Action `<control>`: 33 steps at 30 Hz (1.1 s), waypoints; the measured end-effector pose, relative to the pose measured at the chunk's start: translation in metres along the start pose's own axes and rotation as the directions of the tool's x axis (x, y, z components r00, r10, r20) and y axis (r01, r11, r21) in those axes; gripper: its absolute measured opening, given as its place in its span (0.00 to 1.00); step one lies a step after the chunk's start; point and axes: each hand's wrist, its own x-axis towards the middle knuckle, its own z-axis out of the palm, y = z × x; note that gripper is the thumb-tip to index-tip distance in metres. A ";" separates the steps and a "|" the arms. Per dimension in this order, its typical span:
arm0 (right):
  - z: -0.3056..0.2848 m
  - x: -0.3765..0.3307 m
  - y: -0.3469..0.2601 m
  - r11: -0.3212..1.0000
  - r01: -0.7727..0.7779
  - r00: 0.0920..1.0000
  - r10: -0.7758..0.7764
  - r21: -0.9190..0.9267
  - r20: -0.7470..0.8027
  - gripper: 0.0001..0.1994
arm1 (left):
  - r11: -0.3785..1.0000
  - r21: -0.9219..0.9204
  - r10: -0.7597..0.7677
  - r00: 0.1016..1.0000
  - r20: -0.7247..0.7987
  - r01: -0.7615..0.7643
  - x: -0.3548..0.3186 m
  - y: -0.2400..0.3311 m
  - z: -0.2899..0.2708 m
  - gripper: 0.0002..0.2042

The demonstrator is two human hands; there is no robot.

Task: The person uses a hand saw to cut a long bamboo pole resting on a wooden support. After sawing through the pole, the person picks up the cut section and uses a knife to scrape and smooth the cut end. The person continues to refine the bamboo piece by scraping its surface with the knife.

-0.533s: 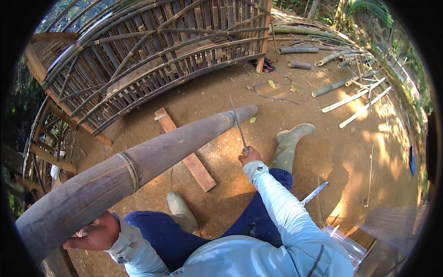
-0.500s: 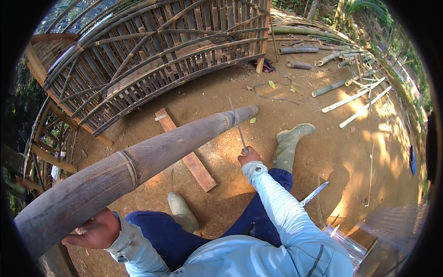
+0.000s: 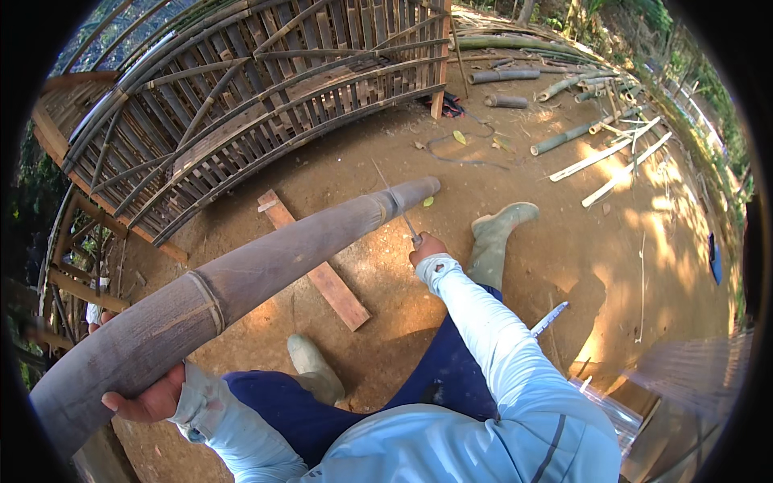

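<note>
Head view looks down on a thick bamboo pole that runs slantwise across the yard, its heavy butt low at the person's left and its narrower tip up and away toward the middle of the dirt ground. Its long axis climbs from lower left to upper right, passing over a flat wooden plank lying on the earth. The left hand cups the butt from underneath, fingers curled up around it and bearing its weight, the elbow tucked in close to the body. The right hand is the nearer one to the tip: that arm reaches straight out in its pale sleeve, fist clenched on the handle of a long thin blade, which slants up and leftward across the pole just short of its end. Whether the edge actually bites the bamboo I cannot tell. Rubber boots stand planted either side, well apart.
</note>
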 end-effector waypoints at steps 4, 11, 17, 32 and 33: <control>-0.017 -0.045 -0.027 0.934 0.355 0.929 -0.357 0.038 0.096 0.10 | 0.999 -0.046 0.008 0.996 0.085 -0.004 0.000 0.001 -0.013 0.46; 0.003 -0.013 -0.016 0.970 0.234 0.972 -0.234 0.071 -0.016 0.11 | 0.992 0.017 0.126 0.992 -0.003 -0.126 -0.008 -0.005 -0.001 0.47; 0.004 0.000 -0.013 0.974 0.222 0.974 -0.220 0.046 -0.053 0.09 | 0.994 0.016 0.109 0.993 0.034 -0.110 -0.005 0.000 -0.005 0.48; 0.023 -0.001 0.004 0.992 0.085 0.990 -0.073 0.092 -0.124 0.12 | 0.995 -0.018 0.099 0.995 0.028 -0.099 -0.010 -0.011 -0.002 0.46; 0.031 0.010 -0.001 0.996 -0.020 0.998 0.025 0.092 -0.062 0.13 | 0.995 -0.003 0.096 0.994 0.050 -0.096 -0.009 0.001 0.001 0.47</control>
